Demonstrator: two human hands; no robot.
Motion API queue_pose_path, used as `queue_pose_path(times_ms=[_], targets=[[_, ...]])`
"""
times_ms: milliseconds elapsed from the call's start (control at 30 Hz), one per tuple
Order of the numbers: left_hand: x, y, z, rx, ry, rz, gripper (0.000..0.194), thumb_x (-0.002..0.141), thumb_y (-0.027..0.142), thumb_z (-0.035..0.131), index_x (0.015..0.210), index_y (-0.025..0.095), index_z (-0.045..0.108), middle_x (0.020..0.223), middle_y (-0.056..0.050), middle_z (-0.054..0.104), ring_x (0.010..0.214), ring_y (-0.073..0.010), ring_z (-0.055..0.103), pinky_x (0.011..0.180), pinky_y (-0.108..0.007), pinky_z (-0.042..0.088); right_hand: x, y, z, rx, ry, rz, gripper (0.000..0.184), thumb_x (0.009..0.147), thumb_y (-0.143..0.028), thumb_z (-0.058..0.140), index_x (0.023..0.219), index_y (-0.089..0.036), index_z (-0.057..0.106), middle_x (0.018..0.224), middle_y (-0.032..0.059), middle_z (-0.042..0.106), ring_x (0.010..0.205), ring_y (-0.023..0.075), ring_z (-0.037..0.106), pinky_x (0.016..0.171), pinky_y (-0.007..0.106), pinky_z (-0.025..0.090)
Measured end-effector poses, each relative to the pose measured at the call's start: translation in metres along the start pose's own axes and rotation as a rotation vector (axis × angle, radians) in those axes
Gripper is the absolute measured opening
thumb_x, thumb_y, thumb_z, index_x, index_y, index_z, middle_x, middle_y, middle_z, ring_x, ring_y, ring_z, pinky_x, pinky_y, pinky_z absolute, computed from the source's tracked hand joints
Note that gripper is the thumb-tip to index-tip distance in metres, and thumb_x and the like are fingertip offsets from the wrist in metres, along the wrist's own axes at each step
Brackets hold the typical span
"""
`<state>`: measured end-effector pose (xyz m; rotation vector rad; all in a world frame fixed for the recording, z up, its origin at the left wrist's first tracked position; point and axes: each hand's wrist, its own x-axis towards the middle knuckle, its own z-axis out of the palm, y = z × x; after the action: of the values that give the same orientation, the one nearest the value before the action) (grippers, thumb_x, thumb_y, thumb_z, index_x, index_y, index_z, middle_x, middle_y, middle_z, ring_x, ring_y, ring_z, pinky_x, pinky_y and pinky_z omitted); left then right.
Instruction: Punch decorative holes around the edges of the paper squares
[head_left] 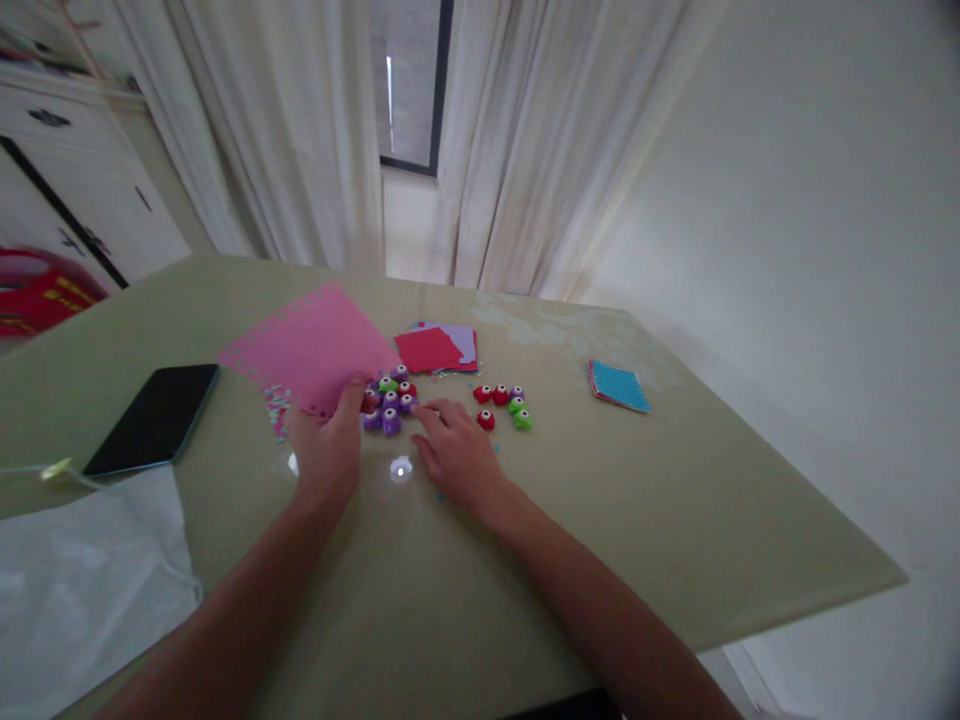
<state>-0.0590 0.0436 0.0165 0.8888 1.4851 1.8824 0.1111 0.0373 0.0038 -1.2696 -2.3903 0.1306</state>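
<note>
My left hand grips the near corner of a pink sheet with small holes along its edges, the thumb on top. The sheet is tilted over the table beside a cluster of small one-eyed figures. Most of these are purple figures, with a green figure and a red one among them. At the cluster's right side rests my right hand, thumb and forefinger apart, fingertips close to the purple figures. Further right, a looser group holds red figures, green figures and a purple one.
Behind the figures lie red and lilac paper squares. A stack with a blue top is at the right. Left are paper bits, a dark tablet or phone and a white bag. Curtains hang beyond the table.
</note>
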Motion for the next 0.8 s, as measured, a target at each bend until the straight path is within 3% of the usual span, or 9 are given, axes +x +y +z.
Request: queue_pose_path(times_ms=[67, 133, 300, 367, 500, 633, 733, 800], targets=[[-0.004, 0.006, 0.001, -0.026, 0.018, -0.013, 0.022, 0.079, 0.041, 0.078, 0.075, 0.02, 0.071, 0.067, 0.002, 0.07, 0.061, -0.0167, 0.065, 0.062, -0.028, 0.054, 0.009, -0.01, 0.006, -0.006, -0.044, -0.098, 0.049, 0.102, -0.029, 0.066, 0.148, -0.018, 0.056, 0.145, 0.0168, 0.063, 0.129, 0.0319, 0.058, 0.113, 0.047, 0.048], [-0.008, 0.011, 0.001, -0.008, 0.0, -0.016, 0.022, 0.08, 0.039, 0.077, 0.072, 0.019, 0.072, 0.065, 0.001, 0.07, 0.061, -0.0165, 0.065, 0.061, -0.028, 0.053, 0.013, -0.016, 0.008, -0.028, -0.08, -0.124, 0.047, 0.1, -0.031, 0.069, 0.143, -0.016, 0.058, 0.142, 0.0175, 0.064, 0.127, 0.0323, 0.059, 0.111, 0.046, 0.049], [-0.013, 0.008, 0.001, 0.053, -0.042, -0.02, 0.027, 0.081, 0.041, 0.074, 0.066, 0.019, 0.071, 0.061, 0.0, 0.07, 0.057, -0.0164, 0.063, 0.058, -0.027, 0.049, -0.006, -0.022, -0.001, -0.012, -0.136, 0.063, 0.028, 0.101, -0.04, 0.069, 0.118, -0.018, 0.067, 0.113, 0.0143, 0.073, 0.105, 0.0311, 0.067, 0.089, 0.042, 0.054], [-0.015, 0.003, 0.003, 0.073, -0.075, -0.007, 0.028, 0.083, 0.043, 0.074, 0.067, 0.019, 0.072, 0.063, -0.001, 0.071, 0.058, -0.017, 0.065, 0.059, -0.027, 0.05, -0.016, -0.023, -0.004, 0.067, -0.137, 0.14, 0.022, 0.099, -0.034, 0.069, 0.115, -0.02, 0.066, 0.108, 0.0119, 0.074, 0.1, 0.0293, 0.067, 0.085, 0.04, 0.053], [-0.017, -0.005, 0.004, 0.098, -0.201, -0.018, 0.026, 0.081, 0.043, 0.077, 0.071, 0.019, 0.074, 0.064, -0.001, 0.073, 0.062, -0.0184, 0.068, 0.06, -0.027, 0.053, -0.024, -0.019, 0.0, 0.553, -0.03, 0.333, 0.032, 0.086, -0.019, 0.074, 0.118, -0.018, 0.067, 0.102, 0.0081, 0.076, 0.091, 0.0233, 0.069, 0.084, 0.036, 0.053], [-0.02, -0.007, 0.003, 0.1, -0.297, -0.062, 0.025, 0.079, 0.044, 0.081, 0.076, 0.019, 0.076, 0.068, -0.001, 0.075, 0.065, -0.0189, 0.07, 0.06, -0.026, 0.054, -0.019, -0.006, 0.004, 1.172, 0.039, 0.523, 0.032, 0.084, -0.033, 0.077, 0.113, -0.018, 0.076, 0.093, 0.0048, 0.076, 0.079, 0.0189, 0.068, 0.071, 0.031, 0.053], [-0.022, -0.01, 0.001, 0.122, -0.318, -0.084, 0.029, 0.08, 0.046, 0.083, 0.08, 0.018, 0.077, 0.073, -0.003, 0.077, 0.068, -0.0195, 0.072, 0.062, -0.027, 0.056, -0.016, 0.002, 0.004, 1.4, 0.101, 0.61, 0.031, 0.082, -0.042, 0.081, 0.105, -0.022, 0.08, 0.092, 0.003, 0.076, 0.078, 0.0176, 0.066, 0.065, 0.029, 0.052], [-0.024, -0.013, 0.0, 0.112, -0.319, -0.101, 0.032, 0.081, 0.048, 0.084, 0.085, 0.017, 0.079, 0.076, -0.005, 0.079, 0.07, -0.0201, 0.073, 0.065, -0.028, 0.058, -0.016, 0.004, 0.003, 1.468, 0.183, 0.642, 0.033, 0.08, -0.046, 0.084, 0.104, -0.023, 0.079, 0.096, 0.0027, 0.077, 0.084, 0.0176, 0.068, 0.071, 0.029, 0.055]])
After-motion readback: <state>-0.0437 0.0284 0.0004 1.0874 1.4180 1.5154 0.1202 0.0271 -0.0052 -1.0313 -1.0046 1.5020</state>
